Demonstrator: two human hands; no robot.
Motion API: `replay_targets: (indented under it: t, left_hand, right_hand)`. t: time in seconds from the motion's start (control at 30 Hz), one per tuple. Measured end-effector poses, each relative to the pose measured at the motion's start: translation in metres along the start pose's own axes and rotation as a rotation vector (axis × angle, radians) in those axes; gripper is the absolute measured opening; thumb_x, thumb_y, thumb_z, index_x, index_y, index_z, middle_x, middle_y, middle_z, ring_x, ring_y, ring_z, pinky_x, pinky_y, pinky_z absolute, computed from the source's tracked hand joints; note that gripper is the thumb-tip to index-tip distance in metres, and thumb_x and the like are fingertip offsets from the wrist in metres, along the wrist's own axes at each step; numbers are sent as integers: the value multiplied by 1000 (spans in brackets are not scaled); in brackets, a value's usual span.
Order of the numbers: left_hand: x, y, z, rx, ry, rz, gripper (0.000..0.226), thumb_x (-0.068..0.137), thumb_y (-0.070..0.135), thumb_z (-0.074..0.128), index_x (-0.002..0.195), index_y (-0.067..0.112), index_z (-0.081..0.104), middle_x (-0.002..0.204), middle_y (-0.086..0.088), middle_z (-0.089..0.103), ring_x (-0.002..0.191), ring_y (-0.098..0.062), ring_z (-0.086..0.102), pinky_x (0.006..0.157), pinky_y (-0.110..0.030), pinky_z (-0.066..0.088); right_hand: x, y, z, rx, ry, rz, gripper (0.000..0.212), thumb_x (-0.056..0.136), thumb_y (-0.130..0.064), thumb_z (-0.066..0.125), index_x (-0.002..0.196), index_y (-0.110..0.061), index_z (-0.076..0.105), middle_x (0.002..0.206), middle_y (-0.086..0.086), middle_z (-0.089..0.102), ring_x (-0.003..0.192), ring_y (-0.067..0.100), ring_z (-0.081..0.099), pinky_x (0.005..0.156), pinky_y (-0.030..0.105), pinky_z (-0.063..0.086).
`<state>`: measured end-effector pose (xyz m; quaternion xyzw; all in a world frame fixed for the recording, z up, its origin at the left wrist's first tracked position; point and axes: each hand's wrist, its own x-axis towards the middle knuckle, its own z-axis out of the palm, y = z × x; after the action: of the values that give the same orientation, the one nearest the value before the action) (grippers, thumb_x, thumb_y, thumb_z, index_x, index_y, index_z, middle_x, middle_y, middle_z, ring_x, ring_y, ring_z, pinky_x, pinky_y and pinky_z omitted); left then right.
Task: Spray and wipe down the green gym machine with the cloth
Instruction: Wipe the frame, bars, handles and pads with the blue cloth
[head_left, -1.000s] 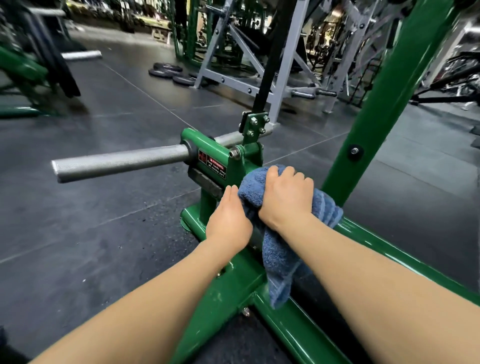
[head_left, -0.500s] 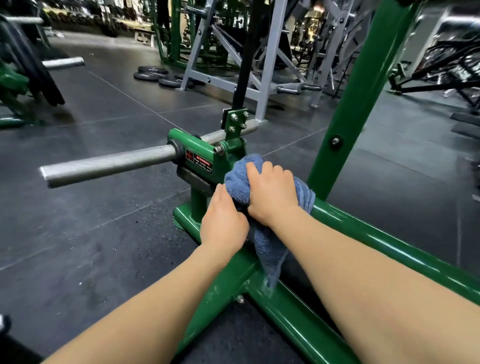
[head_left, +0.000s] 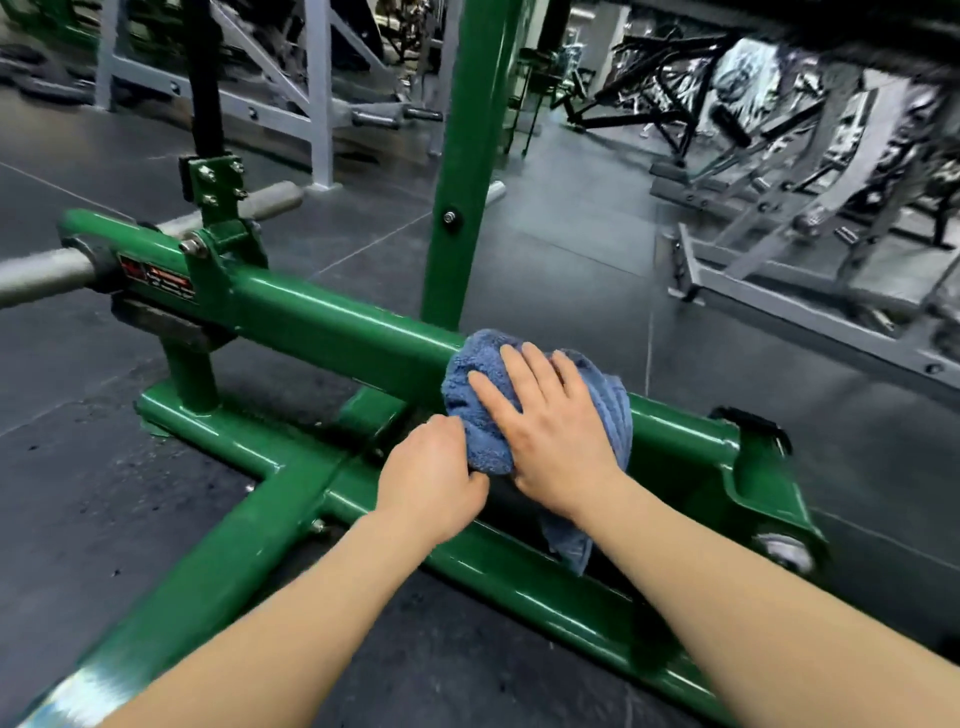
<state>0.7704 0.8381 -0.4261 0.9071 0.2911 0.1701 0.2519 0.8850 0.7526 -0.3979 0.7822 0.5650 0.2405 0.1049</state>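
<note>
A blue terry cloth (head_left: 480, 384) is draped over the horizontal green tube (head_left: 332, 327) of the green gym machine, low near the floor. My right hand (head_left: 545, 421) lies flat on top of the cloth with straight, spread fingers, pressing it onto the tube. My left hand (head_left: 434, 480) sits just left of it, fingers curled on the cloth's lower edge. A tail of the cloth hangs down behind my right wrist. No spray bottle is in view.
A silver weight peg (head_left: 41, 275) sticks out at the tube's left end. A green upright post (head_left: 467, 156) rises behind the cloth. Green base rails (head_left: 218, 561) run along the dark rubber floor. Grey machine frames (head_left: 805, 291) stand to the right and at the back.
Both hands and the cloth have slid right along the green tube, away from the bracket with the warning label. My right hand has flattened on the cloth. The view has swung right.
</note>
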Motion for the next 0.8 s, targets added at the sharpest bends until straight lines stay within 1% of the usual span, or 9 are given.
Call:
replay_targets:
  t: [0.13,0.23,0.33,0.5,0.57,0.63,0.73,0.77,0.8]
  left_hand:
    - [-9,39,17,-13,-82,48,16,83,23,56,91,15,46,103,-8,58,99,-30,57,77,-35,43]
    - [-16,66,34,-23,-153,76,17,84,20,53,99,12,51,107,-9,58,102,-30,58,79,-35,44]
    - [-23,80,53,-20,-261,92,29,85,19,50,111,9,55,113,-12,60,107,-31,59,85,-37,47]
    - [-35,80,55,-36,-396,106,27,90,22,50,112,9,55,114,-10,62,104,-32,60,83,-37,48]
    - [-40,76,50,-3,-466,137,24,91,25,53,109,9,58,111,-9,64,103,-32,61,83,-36,48]
    - [-44,73,49,36,-565,153,28,92,29,55,110,8,59,114,-11,63,106,-32,60,85,-36,47]
    - [-53,65,54,2,-658,110,38,94,31,54,124,8,51,127,-12,58,115,-32,55,93,-36,44]
    - [-56,62,57,-23,-663,91,42,94,31,53,130,9,47,132,-12,55,119,-32,53,95,-37,43]
    - [-57,57,61,-38,-660,76,48,95,31,52,137,10,41,137,-11,52,123,-31,50,98,-36,42]
  right_hand:
    - [-40,28,-7,-18,-29,84,104,47,-36,83,140,-18,40,138,25,48,125,43,48,100,62,37]
    - [-70,40,-11,-45,-7,132,92,59,-22,79,140,-17,35,140,27,44,128,45,44,106,60,31]
    - [-89,38,-7,-64,17,141,81,65,-10,77,138,-14,42,143,30,40,133,47,36,108,58,22]
    - [-104,33,-7,-89,-46,147,66,60,-8,72,126,-8,62,137,31,47,126,50,45,104,61,35]
    - [-115,30,-3,-111,-76,124,64,54,-11,76,117,-7,68,126,29,57,115,46,56,99,55,31]
    - [-128,28,3,-134,-170,77,67,40,-14,85,105,-6,72,106,26,66,97,43,64,88,48,32]
    - [-132,27,12,-187,-306,15,67,24,-17,86,89,-4,72,78,20,63,76,38,61,77,44,30]
    - [-130,27,14,-207,-353,18,68,25,-19,86,90,-4,71,77,19,62,76,37,60,78,45,31]
    - [-126,24,16,-250,-415,19,67,34,-22,85,97,-5,69,82,18,63,82,36,59,81,46,32]
